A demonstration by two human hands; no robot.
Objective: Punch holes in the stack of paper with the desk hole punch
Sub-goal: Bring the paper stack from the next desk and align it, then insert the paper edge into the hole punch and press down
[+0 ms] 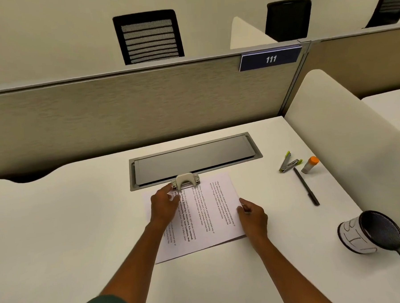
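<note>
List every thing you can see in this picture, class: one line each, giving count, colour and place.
stack of paper: one, white, printed, desk centre
hole punch: one, cream, at the paper's far edge
cable hatch: one, grey, set into the desk
stapler: one, silver and green, right
glue stick: one, orange cap, right
pen: one, black, right
mesh pen cup: one, black, tipped over, right
chairs: three, black, beyond the partition
sign 111: one, blue, on the partition
left hand: on the paper beside the punch
right hand: at the paper's right edge
</note>
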